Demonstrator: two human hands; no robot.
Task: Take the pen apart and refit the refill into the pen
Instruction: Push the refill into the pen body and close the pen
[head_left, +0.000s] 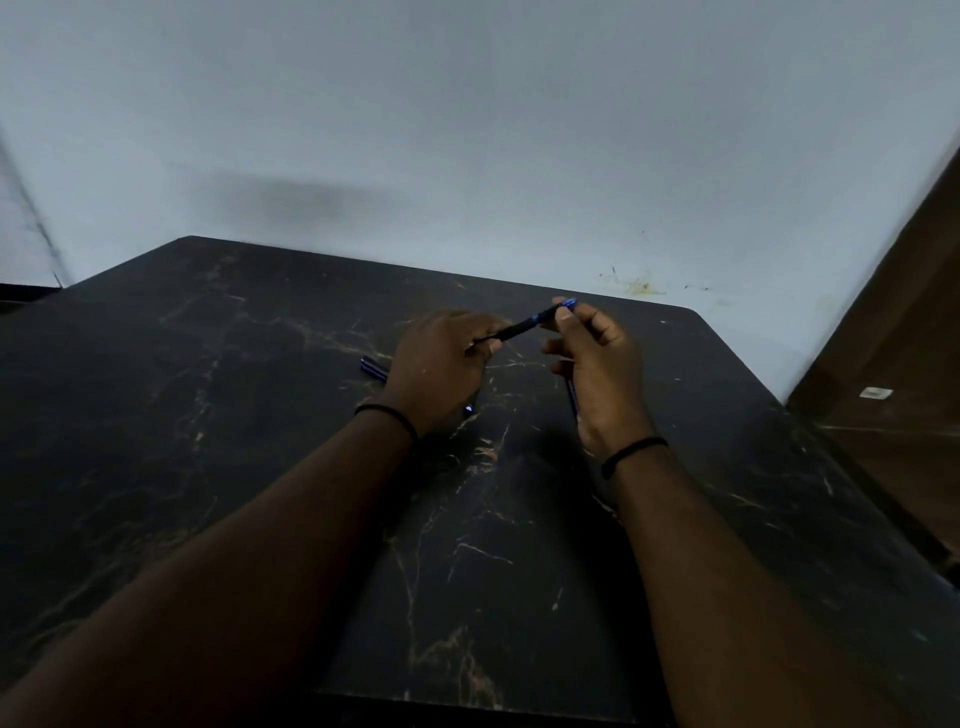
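Presently both hands grip the pen: left hand fingers at nine o'clock, right hand at three, probably unscrewing; twist gently, keep parts aligned.

Dim, bluish light; soft shadow on wall; wide-angle bending, blur at edges.

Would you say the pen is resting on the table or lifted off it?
Lifted: both hands, left hand and right hand, hold the pen above the table.

Open tabletop left and near; blue pen part lying beside left hand; wall close behind.
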